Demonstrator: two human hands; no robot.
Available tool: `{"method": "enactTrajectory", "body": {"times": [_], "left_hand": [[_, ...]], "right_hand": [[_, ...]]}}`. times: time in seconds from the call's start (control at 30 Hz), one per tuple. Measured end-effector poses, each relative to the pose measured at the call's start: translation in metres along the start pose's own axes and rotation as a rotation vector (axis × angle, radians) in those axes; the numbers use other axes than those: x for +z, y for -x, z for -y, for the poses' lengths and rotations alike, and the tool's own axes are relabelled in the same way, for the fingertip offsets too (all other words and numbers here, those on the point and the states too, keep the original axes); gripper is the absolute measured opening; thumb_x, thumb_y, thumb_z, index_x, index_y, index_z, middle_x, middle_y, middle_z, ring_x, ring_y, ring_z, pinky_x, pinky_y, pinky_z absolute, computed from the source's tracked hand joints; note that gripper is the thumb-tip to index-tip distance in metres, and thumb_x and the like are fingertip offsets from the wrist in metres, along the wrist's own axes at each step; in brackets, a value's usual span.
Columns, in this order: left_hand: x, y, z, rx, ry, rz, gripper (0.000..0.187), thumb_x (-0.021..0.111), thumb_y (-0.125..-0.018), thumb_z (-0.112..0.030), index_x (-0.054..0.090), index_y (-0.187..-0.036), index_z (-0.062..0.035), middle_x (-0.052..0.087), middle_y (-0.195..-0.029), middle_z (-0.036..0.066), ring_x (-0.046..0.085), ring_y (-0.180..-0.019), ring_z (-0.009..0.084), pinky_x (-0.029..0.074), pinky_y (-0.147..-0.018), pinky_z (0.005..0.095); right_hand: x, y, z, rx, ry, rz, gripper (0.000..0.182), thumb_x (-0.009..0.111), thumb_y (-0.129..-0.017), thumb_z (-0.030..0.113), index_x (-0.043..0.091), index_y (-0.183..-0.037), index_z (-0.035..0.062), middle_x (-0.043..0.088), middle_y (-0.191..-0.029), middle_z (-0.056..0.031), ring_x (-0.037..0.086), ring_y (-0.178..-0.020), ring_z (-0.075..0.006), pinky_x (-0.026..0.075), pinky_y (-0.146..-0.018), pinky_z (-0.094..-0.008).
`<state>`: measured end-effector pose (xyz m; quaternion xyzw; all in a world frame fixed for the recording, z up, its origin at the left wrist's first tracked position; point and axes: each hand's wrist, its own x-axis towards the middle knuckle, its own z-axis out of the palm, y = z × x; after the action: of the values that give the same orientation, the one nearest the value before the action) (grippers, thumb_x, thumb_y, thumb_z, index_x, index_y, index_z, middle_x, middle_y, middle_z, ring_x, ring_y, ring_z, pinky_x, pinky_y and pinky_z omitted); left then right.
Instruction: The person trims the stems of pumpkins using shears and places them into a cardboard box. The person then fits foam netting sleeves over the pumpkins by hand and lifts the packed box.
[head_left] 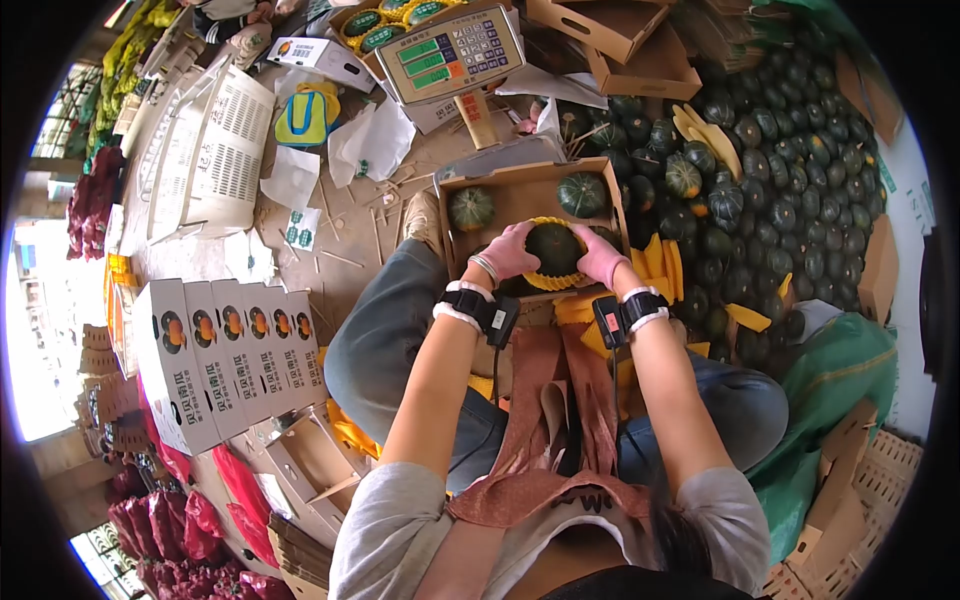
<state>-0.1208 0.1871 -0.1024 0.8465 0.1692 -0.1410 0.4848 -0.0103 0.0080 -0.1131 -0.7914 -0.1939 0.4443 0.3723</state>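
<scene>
Pink gloves cover both hands. My left hand [509, 250] and my right hand [599, 257] hold a dark green pumpkin [552, 248] from its two sides. Yellow foam netting [557, 281] wraps around its lower part. The pumpkin is over the near side of an open cardboard box [532, 176]. Inside that box, a striped green pumpkin [471, 209] lies at the back left and another dark one [582, 194] at the back right. Part of the box's near side is hidden by my hands.
A digital scale [450, 55] stands behind the box. Many pumpkins [790, 180] are piled on the right. Printed white cartons [235, 350] stand at the left, with a white plastic crate [212, 150] farther back. A green sack [835, 390] lies at the right.
</scene>
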Motion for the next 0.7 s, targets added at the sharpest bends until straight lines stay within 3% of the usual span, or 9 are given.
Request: {"method": "enactTrajectory", "body": {"times": [0.17, 0.27, 0.3, 0.4, 0.47, 0.5, 0.53, 0.6, 0.7], "left_hand": [[-0.013, 0.002, 0.001, -0.128, 0.509, 0.262, 0.071, 0.066, -0.070, -0.006, 0.034, -0.133, 0.0034, 0.056, -0.113, 0.013, 0.051, -0.107, 0.0197, 0.040, -0.095, 0.0275], [-0.016, 0.011, -0.005, 0.035, 0.442, 0.193, 0.076, 0.069, -0.072, -0.005, 0.028, -0.136, 0.0031, 0.052, -0.120, 0.013, 0.048, -0.111, 0.0194, 0.038, -0.097, 0.0286], [-0.021, 0.009, -0.005, 0.095, 0.471, 0.226, 0.098, 0.078, -0.065, -0.010, 0.016, -0.140, 0.0004, 0.049, -0.126, 0.014, 0.046, -0.115, 0.0204, 0.036, -0.099, 0.0290], [-0.046, 0.003, -0.018, 0.095, 0.118, 0.256, 0.114, 0.084, -0.058, -0.013, 0.007, -0.142, -0.0025, 0.046, -0.129, 0.015, 0.043, -0.117, 0.0195, 0.035, -0.100, 0.0297], [-0.057, -0.015, -0.024, 0.144, -0.219, 0.257, 0.125, 0.086, -0.052, -0.015, 0.000, -0.143, -0.0106, 0.042, -0.128, 0.020, 0.045, -0.117, 0.0289, 0.037, -0.099, 0.0334], [-0.064, -0.020, -0.040, 0.110, -0.430, 0.269, 0.126, 0.086, -0.051, -0.015, 0.000, -0.144, -0.0125, 0.042, -0.128, 0.021, 0.045, -0.116, 0.0320, 0.038, -0.098, 0.0345], [-0.070, -0.027, -0.049, 0.076, -0.640, 0.277, 0.126, 0.085, -0.051, -0.015, 0.000, -0.144, -0.0143, 0.041, -0.127, 0.023, 0.046, -0.115, 0.0350, 0.039, -0.098, 0.0355], [-0.080, -0.041, -0.047, 0.075, -0.636, 0.332, 0.127, 0.085, -0.048, -0.015, 0.001, -0.143, -0.0172, 0.037, -0.126, 0.024, 0.047, -0.111, 0.0400, 0.042, -0.094, 0.0386], [-0.092, -0.054, -0.050, -0.003, -0.635, 0.374, 0.121, 0.085, -0.047, -0.014, 0.008, -0.141, -0.0151, 0.033, -0.127, 0.023, 0.048, -0.111, 0.0389, 0.045, -0.090, 0.0393]], "right_hand": [[-0.009, 0.018, 0.026, 0.116, -0.160, 0.069, 0.064, 0.044, -0.072, -0.010, 0.041, -0.133, 0.0116, 0.059, -0.108, -0.0178, 0.057, -0.099, -0.0265, 0.046, -0.085, -0.0312], [-0.008, 0.012, 0.015, 0.031, -0.117, 0.023, 0.064, 0.046, -0.073, -0.006, 0.038, -0.134, 0.0079, 0.059, -0.106, -0.0160, 0.057, -0.094, -0.0241, 0.048, -0.080, -0.0311], [-0.007, 0.012, 0.012, 0.027, -0.152, -0.017, 0.063, 0.047, -0.073, -0.005, 0.038, -0.134, 0.0070, 0.058, -0.105, -0.0158, 0.057, -0.093, -0.0244, 0.049, -0.079, -0.0318], [-0.008, 0.014, 0.032, 0.155, -0.520, -0.014, 0.060, 0.050, -0.073, -0.002, 0.038, -0.132, 0.0051, 0.056, -0.102, -0.0140, 0.058, -0.089, -0.0253, 0.055, -0.073, -0.0388], [-0.010, 0.014, 0.047, 0.191, -0.793, 0.065, 0.060, 0.050, -0.073, -0.002, 0.038, -0.131, 0.0060, 0.055, -0.102, -0.0130, 0.059, -0.087, -0.0258, 0.056, -0.070, -0.0420], [-0.009, 0.013, 0.053, 0.199, -0.940, 0.107, 0.038, 0.059, -0.076, 0.005, 0.055, -0.114, 0.0040, 0.059, -0.099, -0.0137, 0.061, -0.083, -0.0272, 0.055, -0.070, -0.0388], [-0.011, 0.006, 0.048, -0.045, -0.451, 0.076, 0.030, 0.062, -0.076, 0.010, 0.057, -0.104, 0.0030, 0.060, -0.095, -0.0141, 0.061, -0.081, -0.0285, 0.054, -0.070, -0.0380], [-0.011, -0.020, 0.027, -0.500, 0.548, 0.014, 0.021, 0.069, -0.076, 0.019, 0.063, -0.086, 0.0012, 0.063, -0.087, -0.0150, 0.062, -0.078, -0.0310, 0.052, -0.068, -0.0366], [0.002, -0.043, 0.013, -0.519, 0.424, -0.042, 0.031, 0.075, -0.071, 0.029, 0.062, -0.071, 0.0009, 0.063, -0.073, -0.0154, 0.060, -0.072, -0.0338, 0.050, -0.067, -0.0365]]}}
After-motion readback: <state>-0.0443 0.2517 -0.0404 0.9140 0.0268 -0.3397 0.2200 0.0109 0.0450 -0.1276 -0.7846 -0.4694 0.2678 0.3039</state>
